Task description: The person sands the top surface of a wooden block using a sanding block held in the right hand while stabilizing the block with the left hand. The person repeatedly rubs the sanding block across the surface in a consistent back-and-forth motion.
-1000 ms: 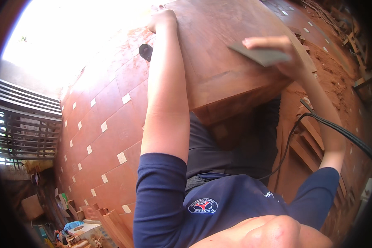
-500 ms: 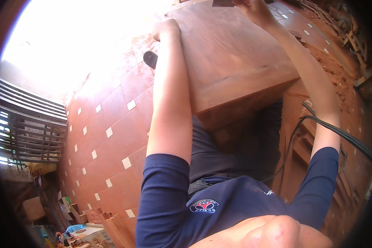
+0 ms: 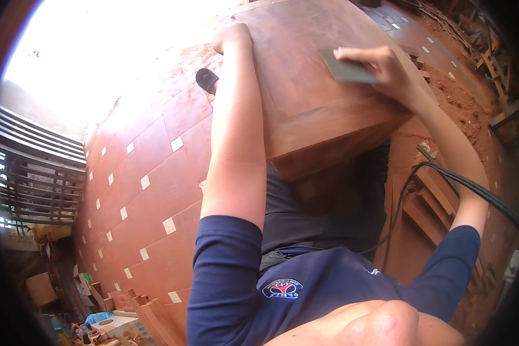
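A large reddish-brown wooden box-like piece [image 3: 297, 75] lies in front of me, its broad flat top facing up and its near end by my legs. My left hand [image 3: 233, 36] is closed on the left edge of this piece, toward its far part; glare washes out the fingertips. In my right hand [image 3: 387, 70] is a grey-green sheet of sandpaper [image 3: 345, 71], held flat against the top on its right side. The hand and sheet are slightly blurred.
Black cables [image 3: 473, 187] run in from the right, close to my right forearm. Wooden pieces [image 3: 429, 207] lie on the floor at my right, with reddish sawdust [image 3: 452, 104] beyond. A slatted metal grille [image 3: 37, 167] stands at far left; tools and wood offcuts sit lower left.
My right hand has come back from the far end of the wooden top toward me, bringing the sandpaper with it. My left hand has stayed on the left edge.
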Demonstrator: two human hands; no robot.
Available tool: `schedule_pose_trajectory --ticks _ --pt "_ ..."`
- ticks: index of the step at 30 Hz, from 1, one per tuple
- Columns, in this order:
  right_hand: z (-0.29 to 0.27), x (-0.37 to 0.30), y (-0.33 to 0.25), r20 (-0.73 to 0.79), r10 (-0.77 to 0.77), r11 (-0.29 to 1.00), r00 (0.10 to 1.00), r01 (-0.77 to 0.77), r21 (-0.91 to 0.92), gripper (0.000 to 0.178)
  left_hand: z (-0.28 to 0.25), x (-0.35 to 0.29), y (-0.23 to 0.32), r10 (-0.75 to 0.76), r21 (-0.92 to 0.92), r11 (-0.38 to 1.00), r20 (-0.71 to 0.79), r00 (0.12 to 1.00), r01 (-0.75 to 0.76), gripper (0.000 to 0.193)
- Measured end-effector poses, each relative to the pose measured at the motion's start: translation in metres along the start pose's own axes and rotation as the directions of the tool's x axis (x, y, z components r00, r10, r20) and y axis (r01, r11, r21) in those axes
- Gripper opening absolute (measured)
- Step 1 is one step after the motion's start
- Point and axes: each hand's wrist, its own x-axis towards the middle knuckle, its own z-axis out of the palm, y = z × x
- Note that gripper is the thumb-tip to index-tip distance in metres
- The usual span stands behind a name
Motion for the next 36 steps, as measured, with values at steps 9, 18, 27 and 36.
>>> schedule_pose_trajectory --ticks 9,18,27,36 --pt "-0.048 -0.037 -0.057 0.023 0.113 0.923 0.993 -0.114 0.367 0.013 -0.021 -0.008 -0.009 -0.067 0.008 0.998 0.114 0.991 0.066 0.04" --pt "0.008 0.107 0.044 -0.157 -0.208 0.974 0.965 0.219 0.057 0.02 -0.021 -0.016 0.0 -0.049 -0.021 0.998 0.054 0.997 0.051 0.037" --pt "0.021 0.052 0.032 0.011 0.08 0.989 0.997 -0.081 0.127 0.031 -0.013 -0.007 -0.008 -0.026 -0.018 0.999 0.055 0.998 0.027 0.035" --pt "-0.06 -0.07 -0.092 0.08 0.15 0.962 0.985 -0.165 0.218 0.017 -0.021 -0.01 0.004 -0.125 -0.015 0.992 0.121 0.985 0.128 0.034"
